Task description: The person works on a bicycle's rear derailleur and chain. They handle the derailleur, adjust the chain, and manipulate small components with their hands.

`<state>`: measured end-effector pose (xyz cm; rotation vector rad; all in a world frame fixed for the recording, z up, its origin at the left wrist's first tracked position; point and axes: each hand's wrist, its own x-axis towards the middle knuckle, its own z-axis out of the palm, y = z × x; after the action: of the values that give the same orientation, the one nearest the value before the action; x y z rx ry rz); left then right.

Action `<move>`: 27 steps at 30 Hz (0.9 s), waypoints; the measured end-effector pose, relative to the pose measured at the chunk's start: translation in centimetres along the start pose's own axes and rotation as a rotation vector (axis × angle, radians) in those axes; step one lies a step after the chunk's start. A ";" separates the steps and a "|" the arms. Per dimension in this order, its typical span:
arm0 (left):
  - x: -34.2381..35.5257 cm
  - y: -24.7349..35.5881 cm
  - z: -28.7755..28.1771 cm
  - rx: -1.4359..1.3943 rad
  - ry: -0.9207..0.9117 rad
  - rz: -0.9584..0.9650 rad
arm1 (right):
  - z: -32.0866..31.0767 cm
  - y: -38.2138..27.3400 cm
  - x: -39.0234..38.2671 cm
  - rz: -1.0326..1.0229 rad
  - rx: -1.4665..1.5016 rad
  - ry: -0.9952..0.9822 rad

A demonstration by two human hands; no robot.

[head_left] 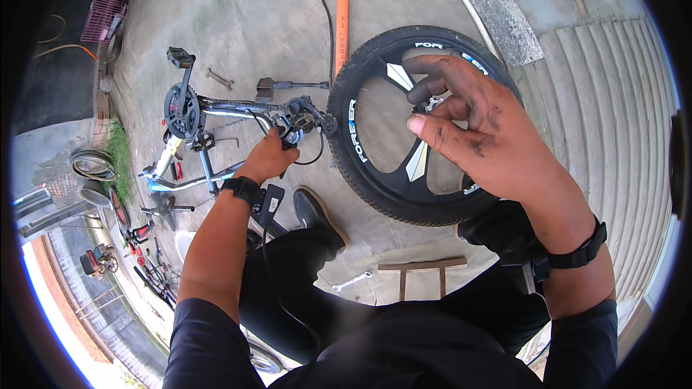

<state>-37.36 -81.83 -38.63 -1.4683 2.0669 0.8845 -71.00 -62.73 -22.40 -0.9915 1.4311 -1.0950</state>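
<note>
A bicycle frame (205, 176) with blue and white tubes lies on its side to the left, its crankset (182, 112) and pedal at the far end. My left hand (268, 156) is closed around the rear end of that frame, beside the rear derailleur (317, 115). To the right lies a detached black wheel (360, 126) with thick spokes and a knobbly tire. Over the wheel's middle is my right hand (479, 126), dirt-smudged, its fingers curved and apart from the thumb. A silver toothed part (432, 104) shows between the fingers; the rest of the hub is hidden.
An orange floor pump (342, 25) with a hose lies beyond the wheel. Wrenches (220, 80) (352, 282) rest on the concrete. A small wooden stool (422, 266) is between my legs. Ridged concrete (598, 122) rises at right; more bicycle parts (151, 274) lie at lower left.
</note>
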 end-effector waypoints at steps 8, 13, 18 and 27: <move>-1.3 2.2 -2.5 0.244 0.149 0.047 | 0.2 0.2 -0.2 -0.020 -0.013 0.013; -2.8 2.3 -2.9 0.333 0.239 0.239 | 0.3 0.1 -0.3 -0.046 -0.093 0.011; -3.2 2.3 -3.0 0.410 0.299 0.423 | 0.5 0.3 -0.3 -0.065 -0.100 0.014; -3.1 1.8 -3.0 0.438 0.403 0.591 | 0.7 0.0 -0.5 -0.043 -0.084 0.001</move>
<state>-38.01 -81.55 -34.01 -0.8554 2.8396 0.2812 -70.22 -62.29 -22.32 -1.0854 1.4733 -1.0738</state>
